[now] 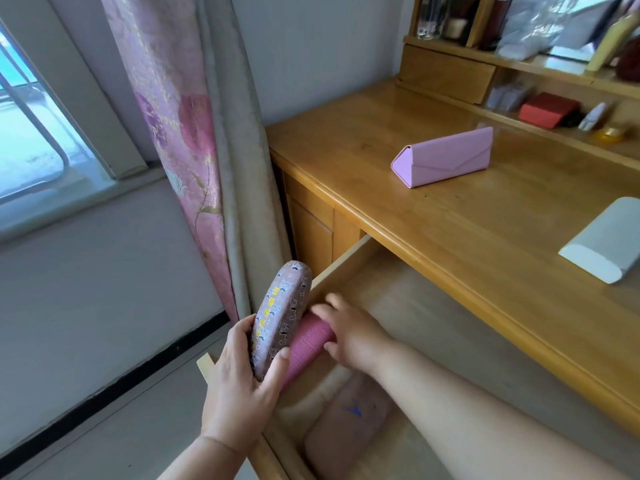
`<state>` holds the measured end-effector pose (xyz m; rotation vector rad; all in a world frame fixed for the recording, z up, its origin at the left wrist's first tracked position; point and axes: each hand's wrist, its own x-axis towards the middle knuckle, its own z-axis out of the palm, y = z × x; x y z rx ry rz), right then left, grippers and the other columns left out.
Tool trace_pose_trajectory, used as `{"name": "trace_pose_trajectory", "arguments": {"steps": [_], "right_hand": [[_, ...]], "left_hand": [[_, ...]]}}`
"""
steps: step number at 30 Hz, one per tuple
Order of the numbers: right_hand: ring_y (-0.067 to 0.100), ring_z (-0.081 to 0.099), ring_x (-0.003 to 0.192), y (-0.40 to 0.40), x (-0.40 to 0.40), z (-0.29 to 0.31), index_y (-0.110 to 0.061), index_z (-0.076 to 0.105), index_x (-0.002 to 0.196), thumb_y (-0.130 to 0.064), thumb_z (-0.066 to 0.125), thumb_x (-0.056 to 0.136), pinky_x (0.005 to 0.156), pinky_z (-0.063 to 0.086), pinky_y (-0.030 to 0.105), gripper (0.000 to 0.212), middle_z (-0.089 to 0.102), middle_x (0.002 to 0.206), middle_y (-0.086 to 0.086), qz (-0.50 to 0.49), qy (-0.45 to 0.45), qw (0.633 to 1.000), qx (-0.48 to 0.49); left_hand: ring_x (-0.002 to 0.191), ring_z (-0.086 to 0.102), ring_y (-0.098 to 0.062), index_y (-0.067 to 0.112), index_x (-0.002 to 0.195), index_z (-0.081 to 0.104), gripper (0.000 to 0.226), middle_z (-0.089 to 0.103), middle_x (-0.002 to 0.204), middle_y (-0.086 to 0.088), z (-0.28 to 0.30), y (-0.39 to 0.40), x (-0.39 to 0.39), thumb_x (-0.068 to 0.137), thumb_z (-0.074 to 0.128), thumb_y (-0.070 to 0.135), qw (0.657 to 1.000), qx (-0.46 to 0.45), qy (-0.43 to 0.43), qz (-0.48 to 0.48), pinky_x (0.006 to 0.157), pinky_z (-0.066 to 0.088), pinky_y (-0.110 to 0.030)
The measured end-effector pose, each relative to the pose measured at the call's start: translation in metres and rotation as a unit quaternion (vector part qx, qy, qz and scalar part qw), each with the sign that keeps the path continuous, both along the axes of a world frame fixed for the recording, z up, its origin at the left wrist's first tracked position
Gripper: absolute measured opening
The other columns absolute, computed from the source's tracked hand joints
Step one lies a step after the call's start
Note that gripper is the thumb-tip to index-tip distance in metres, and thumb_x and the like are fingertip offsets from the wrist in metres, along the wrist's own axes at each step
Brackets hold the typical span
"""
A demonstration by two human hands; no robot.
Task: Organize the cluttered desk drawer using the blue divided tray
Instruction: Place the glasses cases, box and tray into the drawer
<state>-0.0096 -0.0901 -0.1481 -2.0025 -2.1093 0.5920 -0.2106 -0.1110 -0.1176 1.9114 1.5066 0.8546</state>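
The wooden desk drawer (346,263) is pulled open below the desktop. My left hand (242,382) grips a mauve patterned glasses case (280,317) and holds it upright over the drawer's left wall. Beside it, my right hand (349,332) reaches into the drawer and its fingers curl round a pink textured case (306,344) lying along the left wall. A pale pink case with a blue mark (349,420) lies on the drawer floor nearer to me. No blue divided tray shows in this view.
On the desktop (433,223) lie a pink triangular folding case (446,157) and a white case (604,240) at the right edge. Shelves (519,60) behind hold boxes and bottles. A flowered curtain (180,133) hangs left of the desk.
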Motion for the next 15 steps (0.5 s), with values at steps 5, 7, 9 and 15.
{"name": "trace_pose_trajectory", "arguments": {"steps": [5, 7, 9, 15], "right_hand": [[0.029, 0.047, 0.107, 0.017, -0.008, 0.001, -0.018, 0.050, 0.119, -0.019, 0.071, 0.073, 0.093, 0.032, 0.040, 0.051, 0.040, 0.118, 0.008, 0.131, -0.214, 0.968, 0.028], [0.027, 0.046, 0.108, 0.015, -0.002, 0.005, -0.019, 0.048, 0.121, -0.027, 0.075, 0.070, 0.092, 0.035, 0.040, 0.058, 0.041, 0.119, 0.006, 0.139, -0.216, 0.966, 0.028], [0.025, 0.046, 0.111, 0.003, 0.010, 0.012, -0.021, 0.045, 0.125, -0.026, 0.074, 0.070, 0.088, 0.040, 0.038, 0.062, 0.043, 0.122, 0.002, 0.104, -0.171, 0.979, 0.036], [0.015, 0.053, 0.112, -0.100, 0.063, 0.025, -0.031, 0.045, 0.130, -0.041, 0.075, 0.067, 0.076, 0.049, 0.031, 0.071, 0.049, 0.125, -0.014, -0.202, -0.044, 0.973, 0.101]], "left_hand": [[0.099, 0.046, 0.004, 0.024, 0.125, 0.044, 0.060, 0.053, 0.113, 0.017, 0.001, 0.001, 0.001, 0.074, 0.055, 0.052, 1.000, 0.002, 0.004, 0.007, 0.080, 0.034, -0.019], [0.100, 0.047, 0.001, 0.024, 0.125, 0.045, 0.061, 0.053, 0.111, 0.016, 0.001, 0.001, 0.000, 0.073, 0.054, 0.055, 1.000, 0.002, 0.006, 0.011, 0.080, 0.034, -0.020], [0.098, 0.046, 0.003, 0.025, 0.124, 0.044, 0.066, 0.053, 0.110, 0.016, 0.001, 0.001, 0.000, 0.070, 0.047, 0.063, 1.000, -0.001, 0.005, 0.010, 0.079, 0.034, -0.019], [0.093, 0.049, -0.001, 0.032, 0.119, 0.042, 0.059, 0.056, 0.107, 0.016, -0.001, 0.001, -0.001, 0.070, 0.046, 0.063, 1.000, -0.005, -0.001, 0.012, 0.072, 0.037, -0.024]]}}
